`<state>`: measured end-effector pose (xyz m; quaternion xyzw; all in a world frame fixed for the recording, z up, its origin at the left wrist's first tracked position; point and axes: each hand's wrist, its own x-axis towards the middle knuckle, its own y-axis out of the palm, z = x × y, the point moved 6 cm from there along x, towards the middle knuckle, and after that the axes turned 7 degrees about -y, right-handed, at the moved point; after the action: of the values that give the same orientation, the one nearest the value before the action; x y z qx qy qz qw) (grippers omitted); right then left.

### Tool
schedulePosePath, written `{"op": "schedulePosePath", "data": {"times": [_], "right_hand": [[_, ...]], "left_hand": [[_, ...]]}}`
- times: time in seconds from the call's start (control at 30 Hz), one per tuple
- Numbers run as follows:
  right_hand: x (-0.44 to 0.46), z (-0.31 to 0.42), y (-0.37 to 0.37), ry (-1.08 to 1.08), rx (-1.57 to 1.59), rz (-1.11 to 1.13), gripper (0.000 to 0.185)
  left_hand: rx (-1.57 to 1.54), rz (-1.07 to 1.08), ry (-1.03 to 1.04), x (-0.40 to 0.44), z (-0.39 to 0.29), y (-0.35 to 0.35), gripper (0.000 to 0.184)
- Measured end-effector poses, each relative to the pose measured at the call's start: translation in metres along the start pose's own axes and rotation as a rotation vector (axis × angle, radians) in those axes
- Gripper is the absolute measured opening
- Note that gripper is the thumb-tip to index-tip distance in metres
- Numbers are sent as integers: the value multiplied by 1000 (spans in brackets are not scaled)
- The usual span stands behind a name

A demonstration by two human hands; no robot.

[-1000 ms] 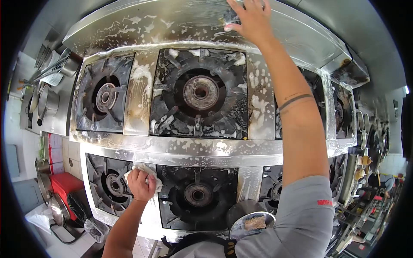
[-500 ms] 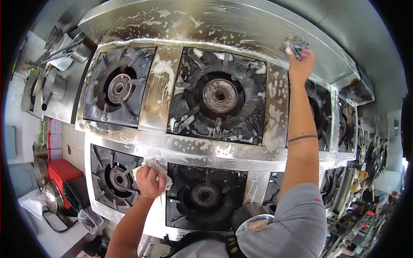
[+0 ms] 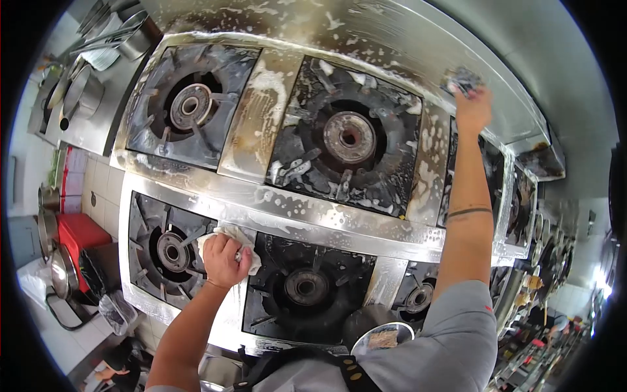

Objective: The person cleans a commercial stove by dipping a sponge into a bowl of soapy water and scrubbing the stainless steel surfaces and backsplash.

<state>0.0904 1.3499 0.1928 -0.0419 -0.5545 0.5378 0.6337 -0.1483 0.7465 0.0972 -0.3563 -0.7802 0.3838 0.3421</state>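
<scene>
My right hand (image 3: 475,110) reaches far out to the soapy steel backsplash (image 3: 398,36), fingers closed around a dark grey scouring pad (image 3: 462,80). The pad is against the backsplash and slightly blurred. My left hand (image 3: 226,262) presses down on a crumpled whitish cloth (image 3: 253,261), which lies on the steel strip between two front burners. Foam and brown stains cover the steel around the back burner (image 3: 349,137) and the strip (image 3: 258,111) left of it. The cloth is partly hidden under my fingers.
A metal pot (image 3: 367,321) with a brownish block inside stands by the front burners. Pans (image 3: 83,91) sit on the left counter, above a red bin (image 3: 81,238). Another person (image 3: 119,371) is at lower left. Utensils (image 3: 539,281) hang along the right.
The view has tilted, so the stove appears rotated clockwise. My right hand with the scouring pad shows slightly lower and farther right. The left hand stays on the cloth in about the same place.
</scene>
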Motion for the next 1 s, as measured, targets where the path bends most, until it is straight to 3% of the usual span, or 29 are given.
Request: {"op": "schedulePosePath", "data": {"times": [0.07,0.13,0.2,0.3,0.37,0.43,0.47,0.53,0.63,0.73,0.8,0.87,0.93,1.0], "right_hand": [[-6,-15,7,33,153,-149,59],[-14,90,21,-52,157,-31,61],[-9,144,46,-354,-10,35,60],[-7,108,26,-387,-129,-5,55],[-13,39,-6,-32,28,-51,45],[-17,-6,-21,168,-184,7,39],[-15,-8,-7,168,-184,10,39],[-9,40,20,-177,-164,-81,40],[-8,73,13,-172,-123,-17,38],[-5,9,-7,-92,-124,-57,33],[-5,14,-1,7,-92,26,25],[-4,54,24,-145,72,-37,33],[2,114,44,-369,-23,-19,30],[6,90,25,-280,-100,33,26]], "left_hand": [[0,9,-3,-1,-1,-1,19],[5,8,-2,0,-1,2,19],[9,-5,21,3,-5,1,19],[-2,-4,8,1,-4,0,19],[-4,0,-23,0,0,-2,19],[-21,5,-10,2,-1,-2,19],[-20,7,-13,0,-2,-2,19],[-8,2,4,2,-3,-1,19],[13,0,11,-1,-4,2,19],[5,-11,14,0,-3,2,18],[26,-2,1,-1,-2,1,18],[29,18,-1,0,-3,3,17],[25,3,24,3,-7,2,17],[31,-4,23,-1,-5,3,17]]}}
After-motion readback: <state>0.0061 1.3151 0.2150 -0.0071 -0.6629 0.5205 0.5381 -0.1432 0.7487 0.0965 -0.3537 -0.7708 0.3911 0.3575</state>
